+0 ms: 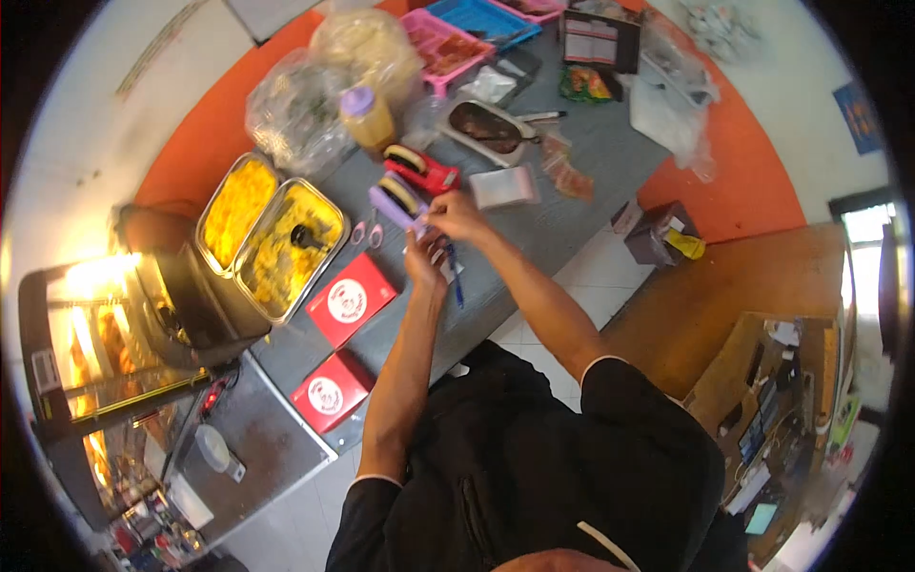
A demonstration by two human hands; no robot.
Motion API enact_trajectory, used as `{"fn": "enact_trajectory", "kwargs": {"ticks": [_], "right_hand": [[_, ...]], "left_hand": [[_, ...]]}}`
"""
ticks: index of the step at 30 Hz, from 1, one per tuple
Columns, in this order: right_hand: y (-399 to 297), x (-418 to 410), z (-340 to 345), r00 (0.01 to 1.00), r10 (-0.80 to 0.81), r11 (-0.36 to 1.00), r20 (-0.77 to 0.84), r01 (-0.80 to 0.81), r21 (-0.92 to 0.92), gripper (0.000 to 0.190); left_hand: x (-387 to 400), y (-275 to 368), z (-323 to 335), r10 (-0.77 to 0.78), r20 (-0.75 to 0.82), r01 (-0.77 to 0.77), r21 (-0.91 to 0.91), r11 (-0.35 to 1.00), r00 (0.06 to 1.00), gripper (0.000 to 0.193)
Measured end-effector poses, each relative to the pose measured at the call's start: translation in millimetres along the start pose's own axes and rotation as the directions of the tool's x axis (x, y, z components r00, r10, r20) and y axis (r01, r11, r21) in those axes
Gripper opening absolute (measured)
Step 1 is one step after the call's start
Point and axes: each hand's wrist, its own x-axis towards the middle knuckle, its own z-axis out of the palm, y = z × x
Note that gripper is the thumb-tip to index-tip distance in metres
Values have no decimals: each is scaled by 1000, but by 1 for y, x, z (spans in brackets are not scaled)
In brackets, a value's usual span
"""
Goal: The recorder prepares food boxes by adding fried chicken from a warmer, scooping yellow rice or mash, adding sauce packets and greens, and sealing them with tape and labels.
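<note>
On the grey table, my left hand (pixel 427 261) and my right hand (pixel 459 214) meet at the front end of a purple tape dispenser (pixel 394 200). The right thumb and fingertips are pinched together there; what lies between them is too small to tell. My left hand has its fingers raised beside the same end, with a bit of white material by the palm that I cannot make out. A red tape dispenser (pixel 422 169) stands just beyond. Close to the left hand lie a blue pen (pixel 457 282), pink-handled scissors (pixel 375 234) and a red printed box (pixel 354 300).
Steel pans of yellow food (pixel 239 214) sit at the left, near a lit display warmer (pixel 107 343). A second red box (pixel 332 393) is at the table edge. Beyond are a squeeze bottle (pixel 368 121), a steel pan of dark sauce (pixel 486 129), plastic packets (pixel 504 187) and sauce sachets (pixel 565 168).
</note>
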Motion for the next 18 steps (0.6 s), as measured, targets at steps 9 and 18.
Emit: {"fn": "enact_trajectory", "kwargs": {"ticks": [9,18], "right_hand": [[10,-94,-47,972,198,968,123,-214,134,23],[36,-87,-23,970,235,956,56,-241,166,24]], "left_hand": [[-10,12,26,18,-124,0,147,989,992,31],[17,-10,11,185,-186,-131,271,954,965,13]]}}
